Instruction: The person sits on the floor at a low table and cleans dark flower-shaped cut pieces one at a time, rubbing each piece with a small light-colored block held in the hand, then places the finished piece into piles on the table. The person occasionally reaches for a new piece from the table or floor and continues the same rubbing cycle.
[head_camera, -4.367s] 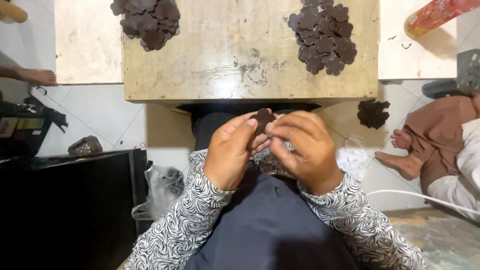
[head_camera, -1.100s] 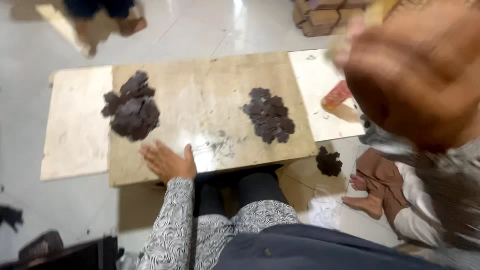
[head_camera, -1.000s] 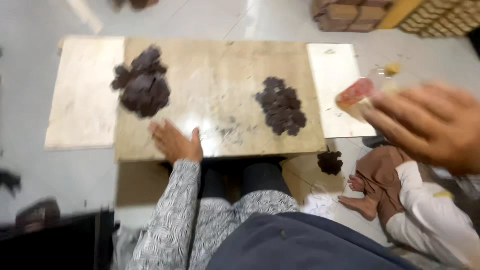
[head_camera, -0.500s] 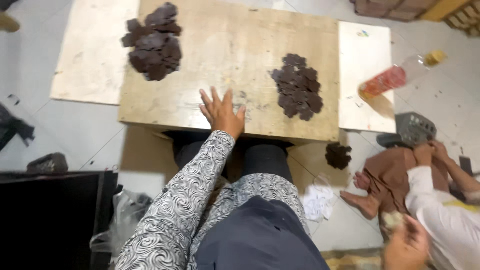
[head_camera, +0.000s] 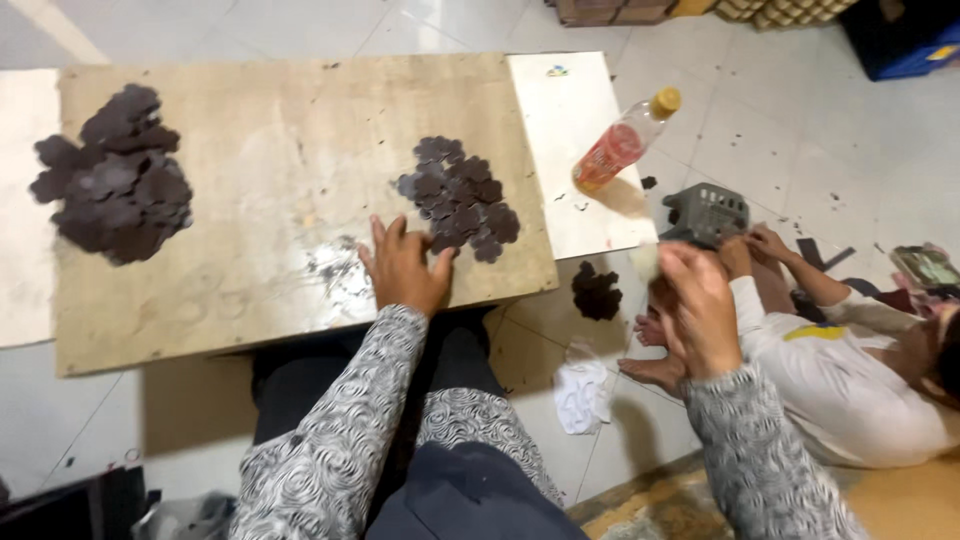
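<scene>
A flat heap of dark brown, flower-shaped cut-outs (head_camera: 458, 196) lies near the right edge of a pale wooden board (head_camera: 270, 150), the pieces overlapping like scales, with scalloped rims and a matt, leathery look. The person's left hand (head_camera: 404, 268) rests palm down on the board just by its near edge, fingers spread and empty, the fingertips touching the lower-left fringe of that heap; the patterned grey sleeve runs back toward the body. A second, larger pile of the same dark pieces (head_camera: 112, 188) sits near the board's left edge, well apart from the hand. The right hand (head_camera: 700, 305) is lifted off to the right, beyond the board and over the tiled floor, its back to the camera and fingers curled around something small and pale (head_camera: 646, 260); what that is cannot be told. A plastic bottle with orange drink and a yellow cap (head_camera: 625, 141) lies on a white slab beside the board. On the floor a seated co-worker in a white top (head_camera: 850, 380) handles a grey tool (head_camera: 706, 212).
</scene>
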